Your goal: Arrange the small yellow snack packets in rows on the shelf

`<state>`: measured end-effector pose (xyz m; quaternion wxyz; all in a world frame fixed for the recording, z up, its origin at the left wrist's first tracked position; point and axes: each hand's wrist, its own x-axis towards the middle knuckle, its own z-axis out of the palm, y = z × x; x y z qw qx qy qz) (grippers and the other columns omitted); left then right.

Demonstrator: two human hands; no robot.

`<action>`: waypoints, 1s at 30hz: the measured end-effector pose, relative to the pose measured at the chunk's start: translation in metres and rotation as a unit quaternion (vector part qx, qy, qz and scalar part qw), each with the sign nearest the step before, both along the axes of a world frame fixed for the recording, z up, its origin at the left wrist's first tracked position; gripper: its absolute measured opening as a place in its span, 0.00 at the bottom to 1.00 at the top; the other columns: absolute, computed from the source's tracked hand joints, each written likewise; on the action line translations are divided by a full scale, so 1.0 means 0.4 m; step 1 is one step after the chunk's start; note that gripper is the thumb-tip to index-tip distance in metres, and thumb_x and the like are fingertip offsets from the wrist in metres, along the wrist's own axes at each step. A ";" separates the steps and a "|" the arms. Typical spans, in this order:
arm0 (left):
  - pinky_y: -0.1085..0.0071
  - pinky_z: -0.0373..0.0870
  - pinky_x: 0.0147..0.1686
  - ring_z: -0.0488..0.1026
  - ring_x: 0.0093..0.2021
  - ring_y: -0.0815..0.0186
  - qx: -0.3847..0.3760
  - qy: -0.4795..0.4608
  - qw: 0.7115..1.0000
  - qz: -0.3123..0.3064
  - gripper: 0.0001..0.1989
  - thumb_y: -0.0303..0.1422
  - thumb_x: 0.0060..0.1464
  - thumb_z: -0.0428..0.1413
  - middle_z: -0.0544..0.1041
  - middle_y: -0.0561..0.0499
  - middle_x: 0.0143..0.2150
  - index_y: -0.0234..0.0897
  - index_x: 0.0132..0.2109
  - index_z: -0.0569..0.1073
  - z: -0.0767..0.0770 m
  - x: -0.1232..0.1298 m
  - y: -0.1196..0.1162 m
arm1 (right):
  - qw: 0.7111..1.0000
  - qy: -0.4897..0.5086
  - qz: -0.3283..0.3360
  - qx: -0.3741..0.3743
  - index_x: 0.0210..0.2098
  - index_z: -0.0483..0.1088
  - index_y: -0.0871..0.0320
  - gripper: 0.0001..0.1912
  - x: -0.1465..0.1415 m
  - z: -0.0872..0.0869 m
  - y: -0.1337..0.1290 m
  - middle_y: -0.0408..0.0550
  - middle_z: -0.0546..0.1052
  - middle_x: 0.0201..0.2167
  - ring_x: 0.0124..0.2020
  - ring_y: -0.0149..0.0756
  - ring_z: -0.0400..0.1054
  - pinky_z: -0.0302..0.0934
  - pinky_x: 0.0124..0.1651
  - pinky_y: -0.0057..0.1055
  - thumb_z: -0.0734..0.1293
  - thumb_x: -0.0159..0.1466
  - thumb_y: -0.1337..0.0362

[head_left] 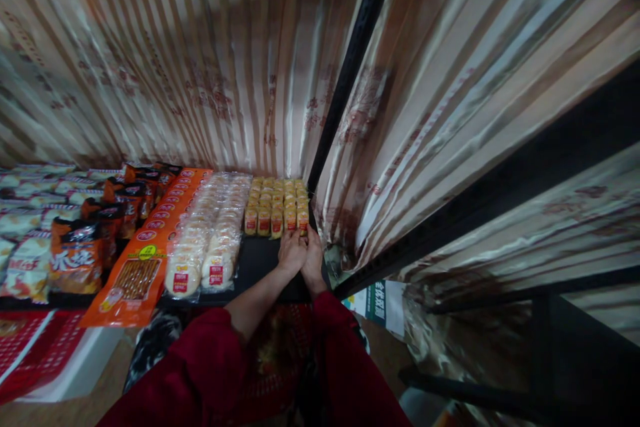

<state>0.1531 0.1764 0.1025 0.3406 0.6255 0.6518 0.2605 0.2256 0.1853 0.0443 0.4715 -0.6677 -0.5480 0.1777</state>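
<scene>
My left hand [292,251] and my right hand [313,259] are close together at the front right corner of a block of small yellow wrapped snack packs [263,201]. The packs stand in several rows on a black shelf [257,263]. Both hands have their fingers closed around the lower front of a yellow snack pack [303,219] with a red label, at the right end of the front row. The fingertips are partly hidden. Left of this block, two rows of round white cakes in clear wrap [217,260] reach nearer the shelf's front edge.
An orange strip of packaged snacks [135,277] overhangs the shelf front, with orange-and-black bags [75,255] and white bags [30,267] farther left. A black upright post [345,87] rises at the right rear corner before striped curtains [225,67]. Below stands a red basket [35,353].
</scene>
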 end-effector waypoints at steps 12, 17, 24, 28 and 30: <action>0.61 0.50 0.61 0.53 0.62 0.60 0.197 0.167 0.965 -0.042 0.24 0.26 0.54 0.45 0.61 0.50 0.62 0.43 0.58 0.64 0.006 -0.092 -0.012 | 0.993 -0.055 -0.085 0.065 0.54 0.64 0.66 0.24 -0.027 0.008 0.001 0.60 0.65 0.55 0.58 0.43 0.55 0.49 0.60 0.44 0.52 0.62 0.65; 0.53 0.40 0.63 0.40 0.67 0.54 0.232 0.173 0.957 0.016 0.25 0.31 0.55 0.47 0.52 0.48 0.67 0.43 0.60 0.62 0.008 -0.123 0.040 | 0.996 0.004 -0.085 0.030 0.58 0.58 0.67 0.29 -0.017 0.043 0.055 0.61 0.64 0.57 0.59 0.44 0.55 0.48 0.60 0.42 0.51 0.64 0.55; 0.52 0.34 0.63 0.35 0.68 0.52 0.226 0.179 0.957 0.031 0.28 0.39 0.55 0.48 0.49 0.48 0.68 0.43 0.63 0.58 0.017 -0.148 0.110 | 0.998 0.023 -0.060 -0.015 0.61 0.55 0.63 0.31 -0.009 0.084 0.120 0.57 0.62 0.59 0.60 0.45 0.54 0.48 0.60 0.41 0.51 0.65 0.51; 0.51 0.33 0.64 0.34 0.68 0.53 0.228 0.178 0.957 0.035 0.27 0.40 0.55 0.47 0.51 0.49 0.67 0.43 0.62 0.59 0.008 -0.149 0.133 | 0.998 0.023 -0.041 -0.033 0.63 0.53 0.62 0.31 -0.009 0.073 0.145 0.56 0.59 0.61 0.61 0.45 0.52 0.47 0.60 0.41 0.50 0.65 0.51; 0.51 0.34 0.63 0.35 0.68 0.52 0.228 0.179 0.956 0.036 0.27 0.41 0.56 0.47 0.51 0.48 0.67 0.43 0.62 0.59 0.000 -0.147 0.141 | 0.999 0.017 -0.033 -0.030 0.63 0.51 0.62 0.31 -0.009 0.062 0.155 0.56 0.58 0.62 0.61 0.45 0.52 0.48 0.61 0.41 0.50 0.65 0.51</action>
